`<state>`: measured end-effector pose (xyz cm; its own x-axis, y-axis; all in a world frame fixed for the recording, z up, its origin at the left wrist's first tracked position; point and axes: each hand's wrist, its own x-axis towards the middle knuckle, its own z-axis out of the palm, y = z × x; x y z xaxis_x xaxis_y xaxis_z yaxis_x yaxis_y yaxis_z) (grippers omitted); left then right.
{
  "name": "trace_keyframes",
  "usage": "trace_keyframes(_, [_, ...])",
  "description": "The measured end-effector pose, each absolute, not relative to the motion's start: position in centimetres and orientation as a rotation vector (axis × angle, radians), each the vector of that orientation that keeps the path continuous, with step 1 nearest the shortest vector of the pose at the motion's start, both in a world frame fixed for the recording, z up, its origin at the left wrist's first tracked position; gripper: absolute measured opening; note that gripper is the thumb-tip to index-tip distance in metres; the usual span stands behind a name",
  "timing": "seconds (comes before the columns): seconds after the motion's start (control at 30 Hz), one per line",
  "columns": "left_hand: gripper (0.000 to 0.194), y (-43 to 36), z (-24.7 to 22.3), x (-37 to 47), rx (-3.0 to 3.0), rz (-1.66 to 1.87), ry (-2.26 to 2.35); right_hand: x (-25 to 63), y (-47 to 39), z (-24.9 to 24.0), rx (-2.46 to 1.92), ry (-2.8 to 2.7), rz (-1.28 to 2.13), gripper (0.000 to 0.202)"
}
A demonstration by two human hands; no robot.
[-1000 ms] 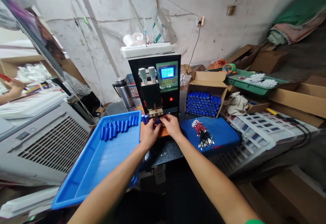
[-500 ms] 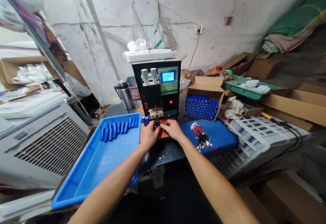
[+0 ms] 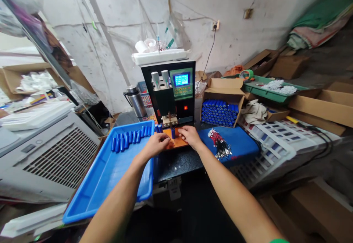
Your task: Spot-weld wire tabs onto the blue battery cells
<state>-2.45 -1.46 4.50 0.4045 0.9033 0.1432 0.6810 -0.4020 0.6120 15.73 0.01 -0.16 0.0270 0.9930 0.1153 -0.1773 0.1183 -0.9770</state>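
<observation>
Blue and upright, the cylinder (image 3: 173, 133) stands on the orange board (image 3: 178, 143) between your two hands, just beside the fingertips of each, its top end turned up towards the thin pins (image 3: 170, 118) of the black machine (image 3: 168, 99); standing it on end probably serves to bring that face to the pins. Your left hand (image 3: 158, 144) is low and palm-down at the board's near edge, its fingers loosely bent and seemingly apart from the cylinder, perhaps to leave room around it; whether they pinch anything is hidden. Your right hand (image 3: 190, 136) comes in from the other side with thumb and forefinger close together, as if for fine work, though you cannot tell from here whether something thin lies between them. Just beyond your left hand, a pair of blue cylinders (image 3: 158, 128) stands at the board's far corner, and to that hand's left the blue tray (image 3: 107, 176) keeps a slanting line of more cylinders (image 3: 127, 140) in easy reach. To the right of your right hand, red and black leads (image 3: 219, 143) lie bunched on a blue pad (image 3: 239, 140), likely for quick picking, and beyond them the open carton (image 3: 224, 84) faces you with its stacked cylinders (image 3: 219, 111) end-on.
</observation>
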Motion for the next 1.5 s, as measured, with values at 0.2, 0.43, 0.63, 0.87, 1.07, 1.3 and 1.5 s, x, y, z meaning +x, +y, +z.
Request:
trace_keyframes(0.2, [0.025, -1.5, 3.6, -2.1, 2.150, 0.598, 1.243, 15.8, -0.2, 0.1, -0.996, -1.051, 1.224, 0.029])
trace_keyframes(0.43, [0.017, -1.3, 2.7, -1.5, 2.141, 0.722, 1.250, 15.9, -0.5, -0.2, -0.986, -1.122, 1.188, 0.029])
trace_keyframes(0.63, [0.013, -1.6, 3.1, -1.1, 2.240, 0.831, 1.265, 15.8, -0.8, -0.7, -0.988, -1.482, 0.999, 0.022])
trace_keyframes(0.87, [0.014, -1.6, 2.9, -0.9, 2.300, 0.796, 1.237, 15.8, -0.7, -0.9, -0.971, -1.567, 1.013, 0.018])
trace_keyframes(1.07, [0.019, -1.8, 3.8, -1.6, 2.419, 0.791, 1.253, 15.9, -0.8, -0.7, -0.967, -1.381, 1.015, 0.021])
trace_keyframes(1.3, [0.021, -1.7, 3.4, -2.1, 2.517, 0.859, 1.209, 16.2, -0.8, -0.4, -0.900, -1.141, 1.194, 0.021])
trace_keyframes(1.5, [0.042, -1.3, 2.6, -1.6, 2.511, 0.756, 1.119, 16.1, -1.0, 0.1, -0.894, -1.066, 1.242, 0.022])
